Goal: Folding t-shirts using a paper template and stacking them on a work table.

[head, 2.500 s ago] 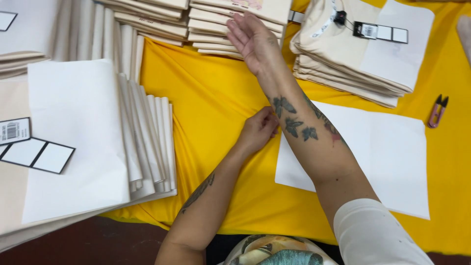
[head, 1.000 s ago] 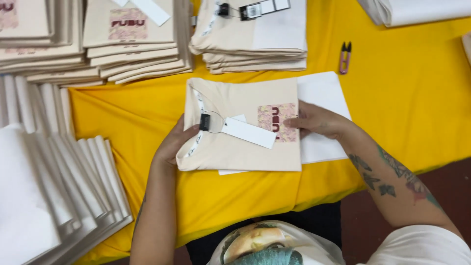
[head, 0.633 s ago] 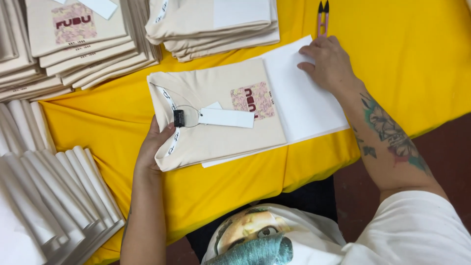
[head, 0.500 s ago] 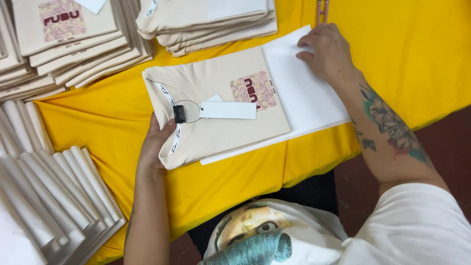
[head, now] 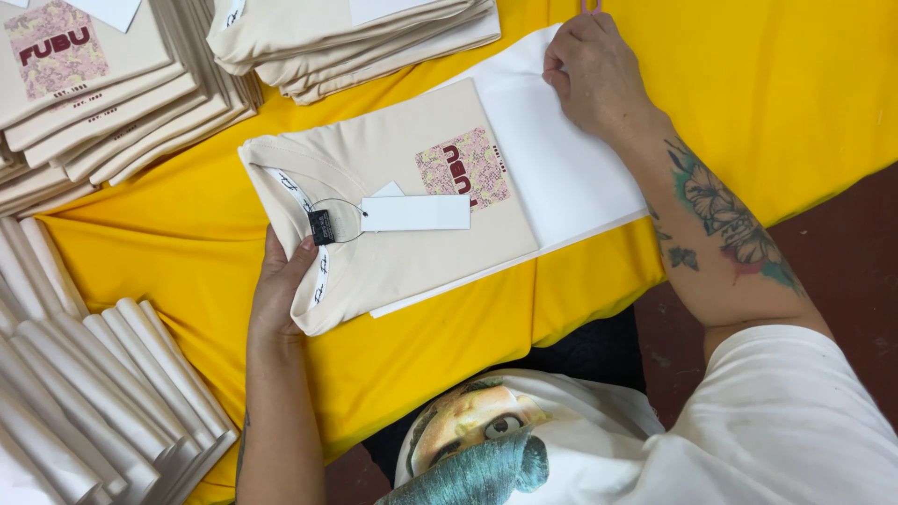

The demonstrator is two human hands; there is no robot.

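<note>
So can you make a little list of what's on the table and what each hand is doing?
Table cover: yellow cloth
Middle: folded beige shirt with a white tag, lying on a white sheet
Left hand: resting on the shirt's collar edge
Right hand: pinching the sheet's far corner
Around: stacks of folded beige shirts at the top, a row of white folded packs at lower left

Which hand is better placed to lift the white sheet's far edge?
Right. The right hand already rests on the far edge of the white sheet; the left hand is at the collar end of the folded beige shirt, away from it.
</note>
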